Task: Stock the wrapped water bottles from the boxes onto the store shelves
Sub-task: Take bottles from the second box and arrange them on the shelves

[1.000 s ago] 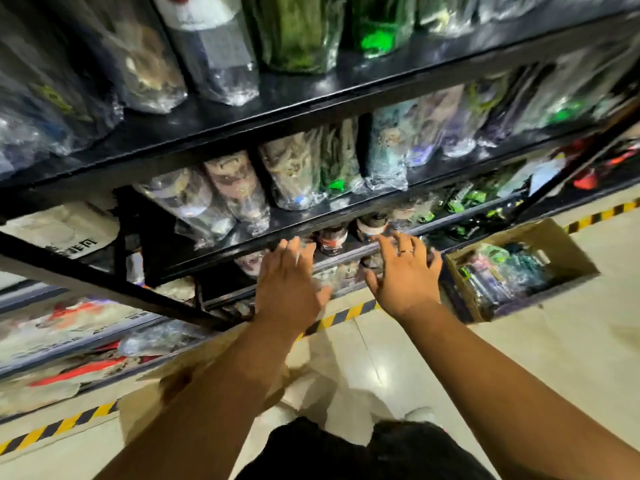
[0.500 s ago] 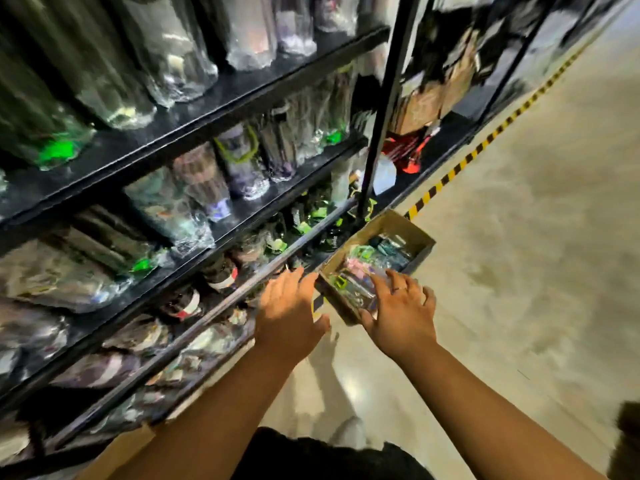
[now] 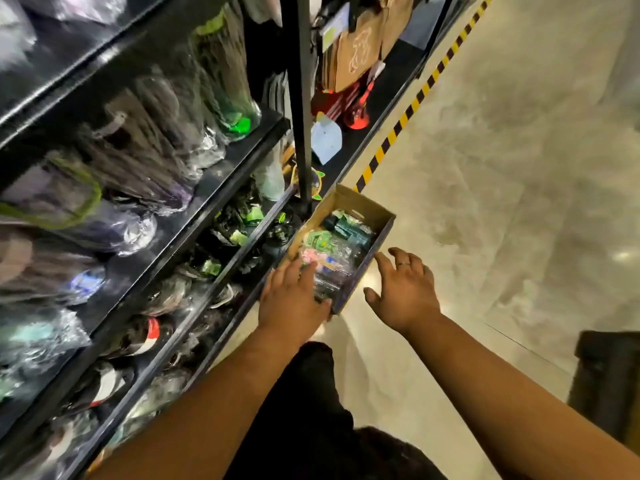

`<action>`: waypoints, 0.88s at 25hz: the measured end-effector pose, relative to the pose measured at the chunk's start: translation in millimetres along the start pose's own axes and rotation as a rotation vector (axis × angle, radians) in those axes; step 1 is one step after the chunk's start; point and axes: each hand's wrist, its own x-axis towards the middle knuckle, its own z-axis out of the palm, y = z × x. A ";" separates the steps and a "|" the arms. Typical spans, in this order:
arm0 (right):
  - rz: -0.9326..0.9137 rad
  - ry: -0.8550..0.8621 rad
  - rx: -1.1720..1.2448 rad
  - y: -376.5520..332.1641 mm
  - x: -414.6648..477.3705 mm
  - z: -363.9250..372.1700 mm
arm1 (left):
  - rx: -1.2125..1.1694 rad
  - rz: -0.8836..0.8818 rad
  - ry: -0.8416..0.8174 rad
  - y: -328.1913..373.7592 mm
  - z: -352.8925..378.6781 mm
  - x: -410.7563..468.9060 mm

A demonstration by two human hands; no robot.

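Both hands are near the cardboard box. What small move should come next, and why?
Probably lower the left hand into the cardboard box and grip one wrapped bottle. Both hands are open and hold nothing; the right hand is beside the box, and bottles lie inside.

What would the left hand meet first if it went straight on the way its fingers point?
Most likely the wrapped bottles in the cardboard box: the left hand has straight fingers over the box's near corner, pointing inward. Its height above the box is unclear, so the rim might come first.
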 end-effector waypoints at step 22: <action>-0.030 -0.553 0.071 122.1 534.5 402.3 | -0.140 -0.342 -0.133 -52.7 356.5 394.9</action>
